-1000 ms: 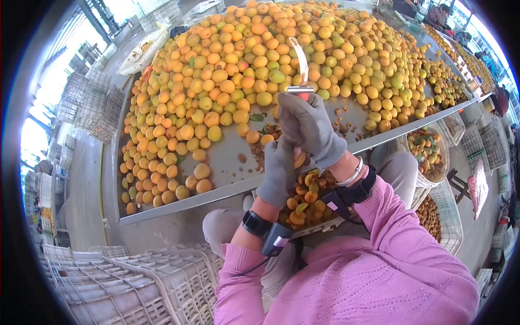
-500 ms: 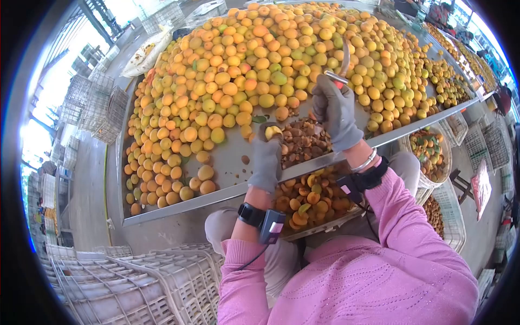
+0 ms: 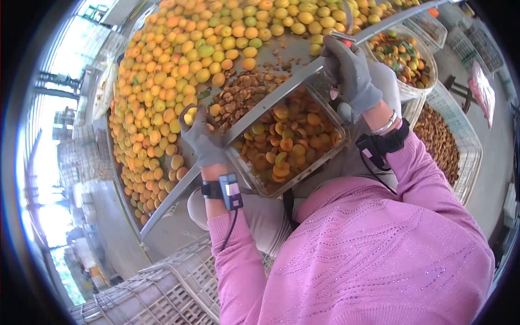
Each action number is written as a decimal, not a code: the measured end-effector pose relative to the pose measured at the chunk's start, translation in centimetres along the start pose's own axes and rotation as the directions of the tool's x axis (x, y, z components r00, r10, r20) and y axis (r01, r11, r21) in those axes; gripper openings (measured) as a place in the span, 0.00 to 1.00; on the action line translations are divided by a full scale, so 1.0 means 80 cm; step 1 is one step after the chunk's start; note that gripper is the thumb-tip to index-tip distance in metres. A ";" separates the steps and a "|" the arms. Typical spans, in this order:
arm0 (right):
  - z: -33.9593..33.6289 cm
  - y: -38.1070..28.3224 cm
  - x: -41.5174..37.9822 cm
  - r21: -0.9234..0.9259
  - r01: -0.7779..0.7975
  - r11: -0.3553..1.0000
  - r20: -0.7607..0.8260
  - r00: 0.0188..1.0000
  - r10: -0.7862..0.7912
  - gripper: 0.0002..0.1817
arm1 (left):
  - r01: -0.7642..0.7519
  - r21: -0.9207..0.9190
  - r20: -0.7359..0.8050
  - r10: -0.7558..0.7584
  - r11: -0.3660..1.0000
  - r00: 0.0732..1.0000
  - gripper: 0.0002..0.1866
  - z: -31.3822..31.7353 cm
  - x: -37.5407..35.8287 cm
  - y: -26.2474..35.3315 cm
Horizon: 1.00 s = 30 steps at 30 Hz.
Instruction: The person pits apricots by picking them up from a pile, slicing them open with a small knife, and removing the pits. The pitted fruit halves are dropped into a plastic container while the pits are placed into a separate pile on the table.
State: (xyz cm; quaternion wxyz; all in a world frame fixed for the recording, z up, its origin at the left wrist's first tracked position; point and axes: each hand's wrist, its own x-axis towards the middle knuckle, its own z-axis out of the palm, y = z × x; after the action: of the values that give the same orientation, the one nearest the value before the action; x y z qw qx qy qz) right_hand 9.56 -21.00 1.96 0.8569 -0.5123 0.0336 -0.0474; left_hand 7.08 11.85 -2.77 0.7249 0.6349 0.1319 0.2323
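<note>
My left hand, in a grey glove, closes on a yellow apricot at the near edge of the metal table. A big heap of apricots covers the table behind it. My right hand, also gloved, grips a knife with its curved blade pointing up, above the table's rim. Between my hands, on my lap, a clear crate holds halved apricots. A pile of brown pits lies on the table beside the left hand.
A round basket of mixed fruit stands to the right, and a white crate of pits sits below it. Empty white plastic crates are stacked at the lower left. More crates line the floor at the right.
The view has tilted and swung left. My left hand moved left along the table edge to a whole apricot. My right hand with the knife stayed raised at the right.
</note>
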 end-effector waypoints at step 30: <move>-0.036 -0.015 -0.026 0.108 -0.088 0.990 -0.113 0.989 0.100 0.15 | -0.588 0.654 0.703 -0.097 0.476 0.704 0.18 -0.002 -0.081 -0.107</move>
State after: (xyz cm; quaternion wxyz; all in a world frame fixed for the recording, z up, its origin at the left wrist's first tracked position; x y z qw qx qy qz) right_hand 7.09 -23.84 1.63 0.8799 -0.4615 0.1058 -0.0389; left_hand 2.90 7.96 -11.84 0.2691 0.9532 -0.1374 0.0082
